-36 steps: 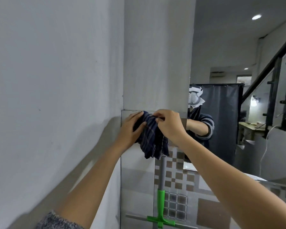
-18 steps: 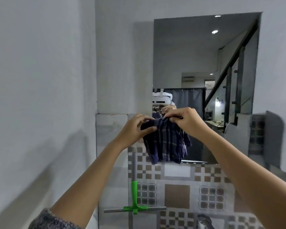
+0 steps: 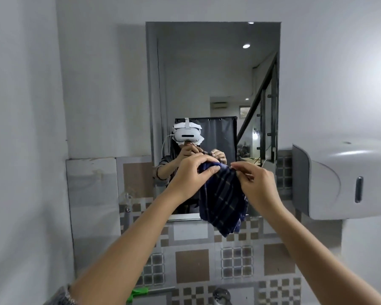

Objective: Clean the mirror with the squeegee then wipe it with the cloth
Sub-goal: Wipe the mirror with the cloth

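Observation:
A dark blue checked cloth (image 3: 223, 199) hangs in front of the lower part of the wall mirror (image 3: 207, 80). My left hand (image 3: 190, 176) pinches its top left corner and my right hand (image 3: 254, 183) pinches its top right edge, both at chest height before the glass. The squeegee (image 3: 139, 292), with a green head and grey handle, hangs against the tiled wall at the lower left; my left forearm hides most of it. The mirror reflects a person with a white headset and both hands.
A grey wall dispenser (image 3: 343, 179) juts out at the right, close to my right hand. Patterned brown and grey tiles (image 3: 191, 263) cover the wall below the mirror. A plain white wall (image 3: 24, 128) runs along the left. A tap top (image 3: 221, 296) shows at the bottom edge.
My view has swung right, so the whole mirror and the dispenser now show. Both hands have carried the cloth from the left corner to the front of the mirror and spread it wider.

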The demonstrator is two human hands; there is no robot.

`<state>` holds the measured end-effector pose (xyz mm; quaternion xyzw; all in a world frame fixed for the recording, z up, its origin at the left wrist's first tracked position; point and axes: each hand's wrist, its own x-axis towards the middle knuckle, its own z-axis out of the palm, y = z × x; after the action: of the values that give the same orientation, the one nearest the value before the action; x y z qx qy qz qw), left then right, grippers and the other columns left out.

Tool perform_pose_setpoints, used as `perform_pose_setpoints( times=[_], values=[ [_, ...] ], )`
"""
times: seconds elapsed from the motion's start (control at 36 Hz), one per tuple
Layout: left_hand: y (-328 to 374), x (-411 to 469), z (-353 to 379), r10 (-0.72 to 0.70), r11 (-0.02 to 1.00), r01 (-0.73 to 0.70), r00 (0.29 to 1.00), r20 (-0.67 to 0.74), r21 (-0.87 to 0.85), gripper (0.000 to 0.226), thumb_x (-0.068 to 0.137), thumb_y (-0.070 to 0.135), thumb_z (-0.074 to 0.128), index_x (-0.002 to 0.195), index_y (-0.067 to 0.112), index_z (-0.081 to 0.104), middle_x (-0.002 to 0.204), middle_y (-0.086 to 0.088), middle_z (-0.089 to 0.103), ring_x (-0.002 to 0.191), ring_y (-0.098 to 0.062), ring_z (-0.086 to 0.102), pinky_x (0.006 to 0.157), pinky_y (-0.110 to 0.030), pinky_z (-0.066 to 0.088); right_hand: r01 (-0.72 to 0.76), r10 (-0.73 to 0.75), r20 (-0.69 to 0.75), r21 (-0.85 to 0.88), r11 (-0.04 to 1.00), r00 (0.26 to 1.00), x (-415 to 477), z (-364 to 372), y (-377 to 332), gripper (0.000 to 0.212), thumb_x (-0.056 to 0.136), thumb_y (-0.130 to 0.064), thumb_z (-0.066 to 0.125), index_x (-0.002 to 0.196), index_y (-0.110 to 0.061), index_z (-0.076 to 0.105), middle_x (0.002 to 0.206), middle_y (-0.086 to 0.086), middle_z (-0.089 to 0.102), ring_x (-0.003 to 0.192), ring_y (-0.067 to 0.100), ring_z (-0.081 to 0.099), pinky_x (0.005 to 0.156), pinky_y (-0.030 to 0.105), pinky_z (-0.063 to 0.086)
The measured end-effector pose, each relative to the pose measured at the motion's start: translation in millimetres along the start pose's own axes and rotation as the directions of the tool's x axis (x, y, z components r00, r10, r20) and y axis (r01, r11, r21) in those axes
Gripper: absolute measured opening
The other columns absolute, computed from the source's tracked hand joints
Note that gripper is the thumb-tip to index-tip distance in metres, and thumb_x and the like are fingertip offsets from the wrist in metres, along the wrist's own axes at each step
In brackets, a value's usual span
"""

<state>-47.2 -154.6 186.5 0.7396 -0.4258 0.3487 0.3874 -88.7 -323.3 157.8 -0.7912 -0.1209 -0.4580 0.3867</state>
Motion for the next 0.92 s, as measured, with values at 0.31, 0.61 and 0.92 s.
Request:
perform_pose_setpoints(
  times=[0.31,0.61,0.92],
  values=[
    [-35,28,-7,-0.033,0.996,0.029,0.998,0.049,0.081,0.02,0.078,0.019,0.071,0.098,0.018,0.07,0.102,0.0,0.066,0.101,-0.002,0.057,0.095,-0.021,0.043,0.08,-0.082,0.071,0.025,0.996,0.994,35,16,26,0.016,0.081,-0.005,0.068,0.094,-0.012,0.074,0.081,-0.004,0.068,0.071,-0.002,0.058,0.066,0.0,0.04],
    [-49,131,-78,-0.022,0.997,0.035,0.98,-0.198,0.066,0.022,0.084,0.017,0.065,0.106,0.016,0.067,0.101,0.005,0.067,0.096,-0.006,0.061,0.085,-0.014,0.048,0.279,-0.268,-0.129,0.074,0.957,0.955,179,39,-43,0.016,0.082,-0.003,0.064,0.092,-0.01,0.075,0.087,0.001,0.073,0.078,0.009,0.063,0.074,0.01,0.048],
    [-88,178,-81,0.34,0.868,-0.184,0.897,-0.283,0.461,0.032,0.093,0.02,0.053,0.123,0.009,0.056,0.128,-0.004,0.057,0.123,-0.014,0.048,0.104,-0.026,0.038,0.341,-0.34,-0.186,-0.028,0.94,0.922,248,54,-62,0.017,0.083,0.0,0.061,0.09,-0.008,0.075,0.087,0.003,0.073,0.078,0.009,0.058,0.069,-0.003,0.037]
  ],
)
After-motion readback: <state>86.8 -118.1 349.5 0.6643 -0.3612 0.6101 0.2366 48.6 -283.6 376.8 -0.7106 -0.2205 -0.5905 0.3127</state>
